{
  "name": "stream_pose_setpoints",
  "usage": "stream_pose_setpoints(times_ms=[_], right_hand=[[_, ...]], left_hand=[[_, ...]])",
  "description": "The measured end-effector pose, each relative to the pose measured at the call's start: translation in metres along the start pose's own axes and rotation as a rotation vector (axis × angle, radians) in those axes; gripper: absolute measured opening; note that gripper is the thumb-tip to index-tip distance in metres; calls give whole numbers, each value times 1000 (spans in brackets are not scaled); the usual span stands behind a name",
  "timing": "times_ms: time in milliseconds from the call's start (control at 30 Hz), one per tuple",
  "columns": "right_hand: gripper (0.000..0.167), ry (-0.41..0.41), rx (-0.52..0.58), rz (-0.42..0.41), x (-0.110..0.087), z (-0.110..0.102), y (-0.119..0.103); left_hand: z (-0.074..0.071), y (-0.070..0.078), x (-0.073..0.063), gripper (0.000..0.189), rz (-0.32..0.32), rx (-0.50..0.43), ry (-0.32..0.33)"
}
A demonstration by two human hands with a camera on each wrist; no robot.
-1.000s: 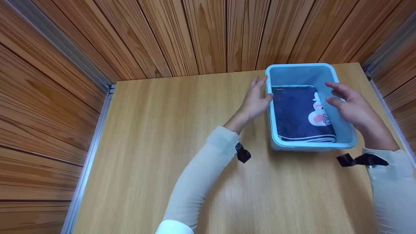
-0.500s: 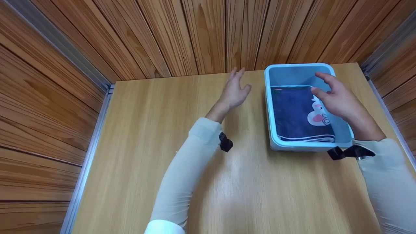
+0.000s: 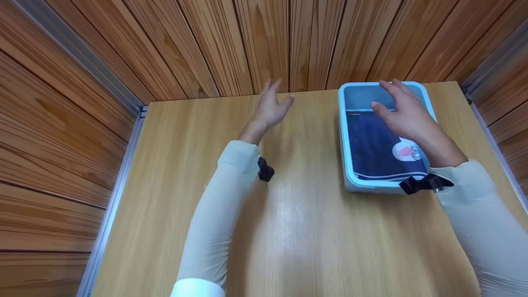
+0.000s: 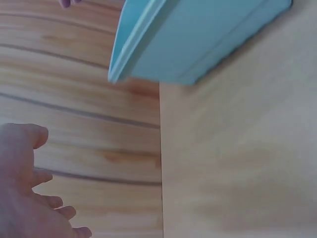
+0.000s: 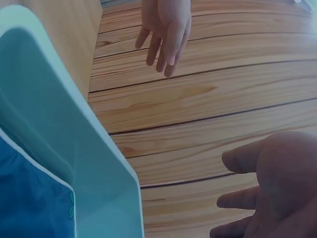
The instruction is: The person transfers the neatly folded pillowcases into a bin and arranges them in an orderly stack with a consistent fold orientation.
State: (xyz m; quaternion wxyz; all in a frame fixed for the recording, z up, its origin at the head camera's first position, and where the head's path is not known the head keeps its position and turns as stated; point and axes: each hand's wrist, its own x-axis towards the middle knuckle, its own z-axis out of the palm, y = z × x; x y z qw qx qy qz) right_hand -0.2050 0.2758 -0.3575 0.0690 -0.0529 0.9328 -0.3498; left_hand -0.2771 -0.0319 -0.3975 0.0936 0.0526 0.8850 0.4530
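Observation:
A light blue plastic basin [image 3: 343,136] stands at the table's right side, its long sides running front to back. Inside lies a folded navy cloth [image 3: 369,150] with white piping and a white rabbit print, partly covered by the right hand in the head view. My right hand [image 3: 406,113] hovers over the basin, fingers spread and holding nothing. To the left of the basin, my left hand [image 3: 270,108] hangs over the table's back part, fingers extended and nothing in them. The left wrist view shows the basin's outer wall [image 4: 198,39] beyond that hand.
The wooden table [image 3: 185,173] meets a plank wall [image 3: 264,45] at its back edge. Metal rails [image 3: 113,198] border the left side, and another plank wall rises on the right. Each wrist carries a black camera strap [image 3: 266,170].
My left hand has left the basin's left rim and moved away to the left. The right hand has shifted left from the right rim to over the basin. The basin stays put.

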Motion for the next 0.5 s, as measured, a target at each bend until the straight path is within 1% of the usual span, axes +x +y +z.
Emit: stream_pose_setpoints(times_ms=[133, 267, 367, 500], right_hand=[[75, -6, -38, 2, 6, 6, -12], [77, -12, -68, 11, 15, 12, -25], [77, -7, -84, 7, 22, 17, -35], [76, -4, -121, -15, 32, 27, -49]], left_hand=[[-20, -11, 2, 69, -16, 95, 54], [-37, -23, 3, 69, -59, 190, 98], [-45, -32, 3, 72, -97, 254, 94], [-53, -40, 3, 76, -105, 393, 88]])
